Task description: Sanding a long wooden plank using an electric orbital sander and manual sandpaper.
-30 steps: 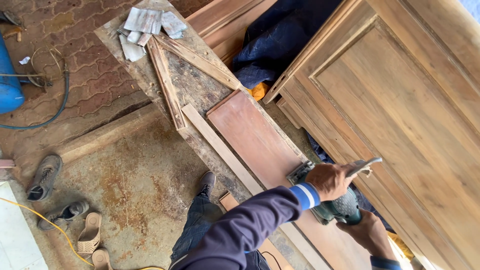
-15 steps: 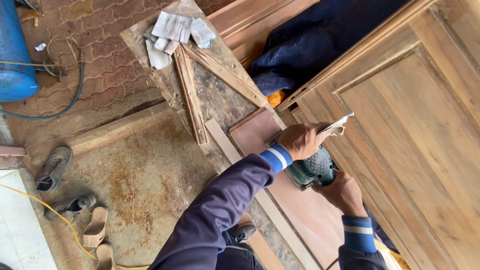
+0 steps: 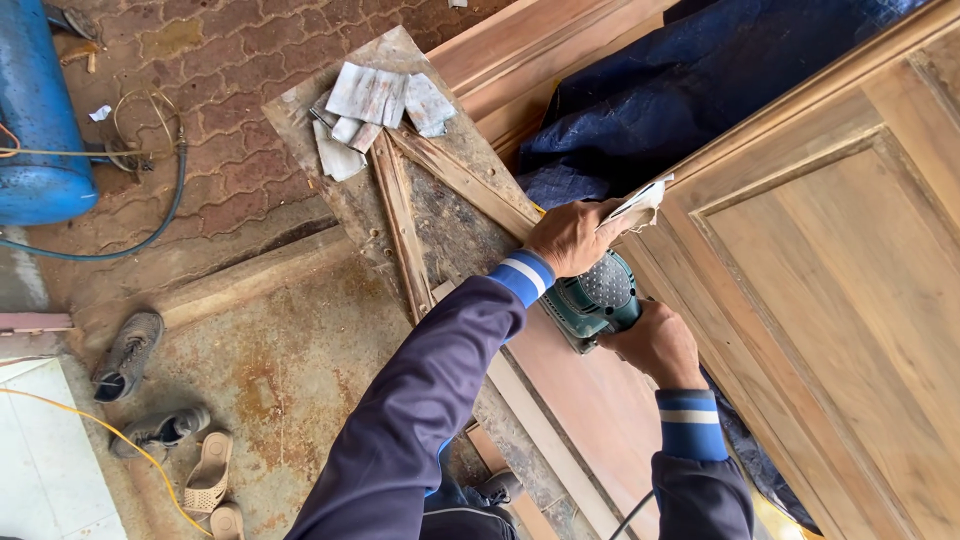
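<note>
Since half a second ago we see the green power sander drawn further up the reddish board, toward its top end near the rough work slab, and both hands have travelled with it; a second ago the tool sat much lower on that board, so the pass appears to be working steadily up the length of the wood. Our left hand lies over the top of the sander with its fingers curled tight around a folded sheet of sandpaper, whose pale edge sticks out past the knuckles. Our right hand closes around the sander's rear body from below, fingers wrapped and mostly hidden behind the housing, so we cannot tell how firmly they press. Just beside the tool stands a panelled wooden door, leaning on edge, with a blue tarp behind it. Further out, loose sandpaper sheets lie on the slab, a blue tank rests on the paving, and worn shoes sit on the stained floor.
</note>
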